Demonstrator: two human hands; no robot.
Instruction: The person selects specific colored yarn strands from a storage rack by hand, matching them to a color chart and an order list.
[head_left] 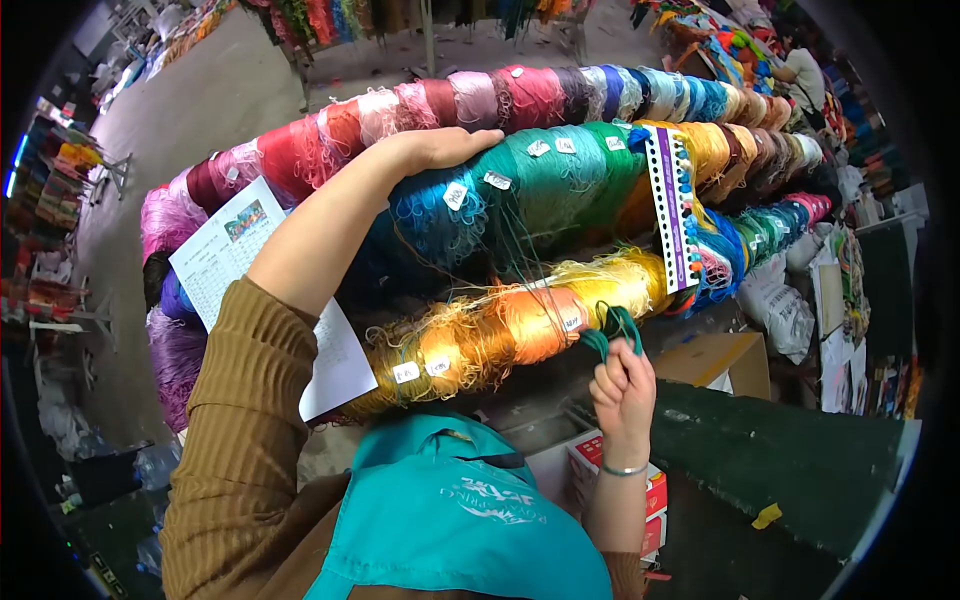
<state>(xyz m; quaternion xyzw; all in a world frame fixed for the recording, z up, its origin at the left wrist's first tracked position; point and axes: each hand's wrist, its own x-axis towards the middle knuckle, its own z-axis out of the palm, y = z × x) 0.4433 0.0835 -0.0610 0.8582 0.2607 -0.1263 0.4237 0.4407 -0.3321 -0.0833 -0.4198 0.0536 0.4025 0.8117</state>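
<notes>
My left hand (455,148) lies stretched out over the top of the middle row of thread hanks, on the teal and green hanks (520,165). Its fingertips are partly hidden. In front of the yellow hanks (625,280), my right hand (622,388) is closed around a small loop of dark green thread (615,328). Thin dark green strands (520,245) hang between the middle and lower rows. Small white number labels (455,195) stick to several hanks. A printed paper sheet (225,255) lies under my left forearm.
A purple-and-white thread sample card (672,210) hangs across the rows at right. Behind runs a row of pink and red hanks (300,155). An open cardboard box (712,362), a white plastic bag (780,310) and a dark green surface (760,460) lie at right. Another person (803,75) is far back.
</notes>
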